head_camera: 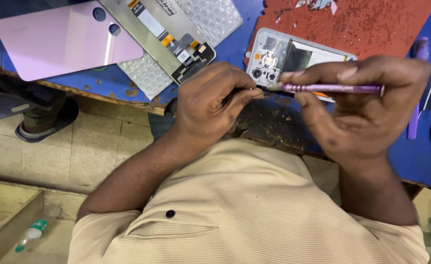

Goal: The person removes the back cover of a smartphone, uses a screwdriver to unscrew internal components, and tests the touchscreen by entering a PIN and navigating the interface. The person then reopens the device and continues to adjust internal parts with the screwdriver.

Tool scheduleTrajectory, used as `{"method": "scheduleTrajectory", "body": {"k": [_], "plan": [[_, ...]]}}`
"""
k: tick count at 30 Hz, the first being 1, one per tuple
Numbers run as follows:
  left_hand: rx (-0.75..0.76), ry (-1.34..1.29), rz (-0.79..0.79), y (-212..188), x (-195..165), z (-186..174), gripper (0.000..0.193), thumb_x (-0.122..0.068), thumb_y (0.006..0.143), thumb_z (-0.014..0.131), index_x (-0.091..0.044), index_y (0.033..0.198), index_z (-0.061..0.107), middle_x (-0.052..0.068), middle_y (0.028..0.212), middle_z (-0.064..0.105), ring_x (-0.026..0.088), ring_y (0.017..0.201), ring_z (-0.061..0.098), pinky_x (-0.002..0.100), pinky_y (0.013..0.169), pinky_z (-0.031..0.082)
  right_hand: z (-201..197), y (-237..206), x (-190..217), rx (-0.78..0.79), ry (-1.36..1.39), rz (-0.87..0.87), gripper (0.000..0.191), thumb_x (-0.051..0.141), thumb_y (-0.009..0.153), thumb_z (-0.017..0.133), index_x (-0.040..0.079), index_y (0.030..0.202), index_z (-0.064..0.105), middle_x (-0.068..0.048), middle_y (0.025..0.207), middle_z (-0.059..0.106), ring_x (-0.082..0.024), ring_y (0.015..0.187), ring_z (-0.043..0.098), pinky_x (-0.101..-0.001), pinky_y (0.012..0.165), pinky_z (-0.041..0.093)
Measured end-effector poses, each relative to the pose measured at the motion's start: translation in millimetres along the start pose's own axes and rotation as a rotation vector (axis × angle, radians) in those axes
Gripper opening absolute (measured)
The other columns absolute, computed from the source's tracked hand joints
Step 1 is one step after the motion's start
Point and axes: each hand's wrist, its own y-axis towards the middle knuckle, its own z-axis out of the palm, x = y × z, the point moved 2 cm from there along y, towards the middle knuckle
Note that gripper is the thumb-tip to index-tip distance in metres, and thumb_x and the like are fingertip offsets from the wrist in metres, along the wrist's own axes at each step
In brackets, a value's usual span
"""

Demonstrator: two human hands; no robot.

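My right hand (367,107) grips a purple screwdriver (333,88) held level, its tip pointing left. My left hand (215,105) has its fingers pinched together right at that tip; whatever small thing sits between them is too tiny to see. Just beyond both hands lies an opened phone body (286,56) with its camera parts and inner boards showing, on the blue table (230,46).
A pink phone back cover (54,41) lies at the far left. Next to it a screen panel (171,34) with flex cables rests on bubble wrap (210,14). A red mat (372,24) lies behind the phone. Purple tools (416,112) sit at right. A plastic bottle (37,230) lies on the floor.
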Motion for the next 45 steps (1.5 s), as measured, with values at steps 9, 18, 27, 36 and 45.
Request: {"method": "scheduleTrajectory", "body": {"k": [9,18,27,36,45], "plan": [[0.023,0.007,0.02,-1.4,4.5,2.2,0.017,-0.004,0.093,0.083,-0.004,0.097,0.066,0.006,0.092,0.07,0.019,0.084,0.069,0.032,0.073,0.054,9.3,4.5,-6.2,0.063,-0.033,-0.115,0.046,-0.02,0.097,0.061,0.001,0.119,0.026,-0.029,0.11,0.062,-0.031,0.102,0.073,-0.0434,0.094,0.068],[0.025,0.011,0.01,-1.6,4.7,2.9,0.018,-0.005,0.093,0.083,-0.004,0.099,0.067,0.007,0.094,0.07,0.019,0.084,0.069,0.032,0.073,0.054,11.0,5.9,-4.7,0.055,-0.061,-0.115,0.044,-0.018,0.097,0.062,0.0,0.117,0.027,-0.029,0.109,0.065,-0.032,0.103,0.073,-0.041,0.093,0.067],[0.022,0.024,-0.005,0.5,2.5,1.9,0.017,-0.009,0.096,0.083,-0.004,0.1,0.068,0.006,0.091,0.069,0.016,0.08,0.067,0.031,0.068,0.052,0.9,8.1,-0.6,0.054,-0.143,-0.165,0.045,-0.02,0.099,0.061,0.001,0.12,0.028,-0.029,0.109,0.064,-0.034,0.103,0.074,-0.0435,0.095,0.067],[0.006,0.017,0.006,-0.4,3.9,3.2,0.016,-0.009,0.097,0.083,-0.004,0.099,0.068,0.006,0.091,0.069,0.014,0.077,0.065,0.03,0.066,0.05,-1.7,14.1,-8.9,0.067,-0.332,-0.138,0.046,-0.026,0.095,0.06,-0.003,0.116,0.027,-0.031,0.107,0.062,-0.037,0.108,0.072,-0.0412,0.095,0.064],[0.013,0.013,0.008,-0.6,7.2,6.1,0.015,-0.008,0.097,0.082,-0.005,0.098,0.068,0.005,0.089,0.069,0.011,0.075,0.064,0.028,0.063,0.049,0.3,16.6,-6.5,0.063,-0.39,-0.111,0.045,-0.025,0.096,0.064,-0.004,0.114,0.028,-0.03,0.105,0.064,-0.034,0.108,0.073,-0.0395,0.096,0.065]]}}
